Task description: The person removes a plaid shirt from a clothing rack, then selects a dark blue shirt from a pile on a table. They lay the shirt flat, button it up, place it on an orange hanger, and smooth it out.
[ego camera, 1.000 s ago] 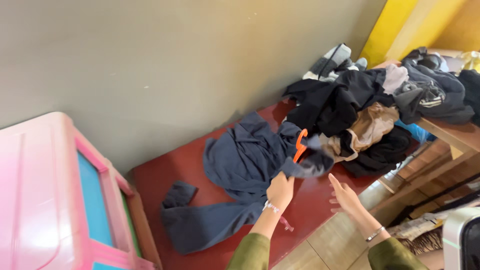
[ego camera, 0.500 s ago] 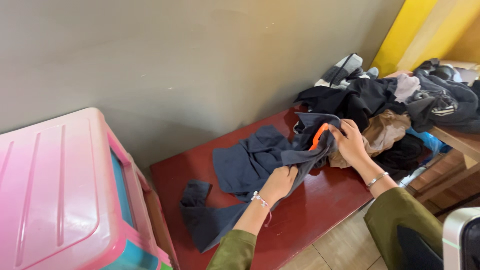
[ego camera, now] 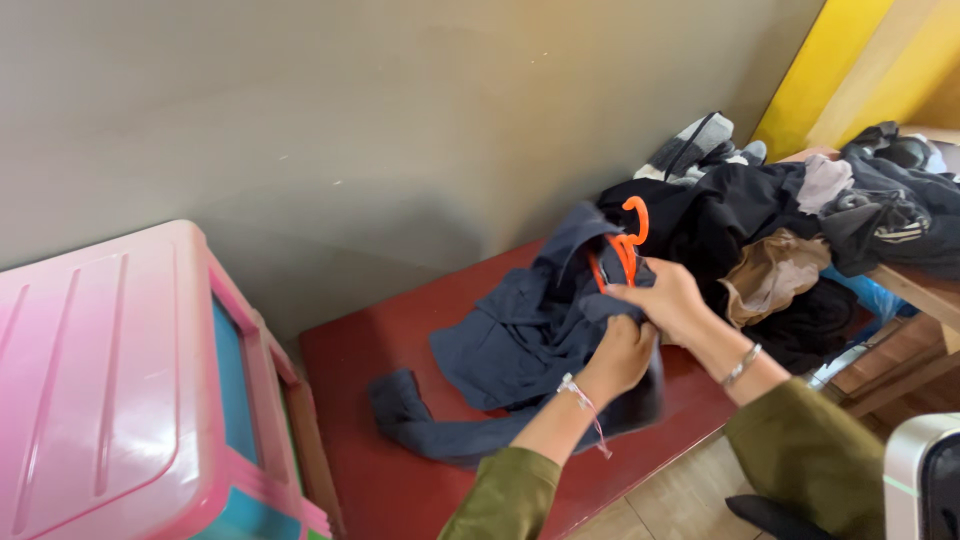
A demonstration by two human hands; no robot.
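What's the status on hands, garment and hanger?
Left hand gripping dark blue garment. Right hand pinching the collar area at the orange hanger, hook up. Garment trails onto red bench. Clothes pile crowds the right side.

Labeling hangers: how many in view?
1. An orange hanger sits in the blue garment that both hands hold, left and right. The clothes pile may hide more.

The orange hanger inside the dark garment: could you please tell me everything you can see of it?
The orange hanger looks like plastic. Its curved hook points up above the collar of the dark blue garment, and two thin orange arms run down into the cloth, which hides the rest. It sits roughly upright over the red bench. The right hand grips the cloth just below it.
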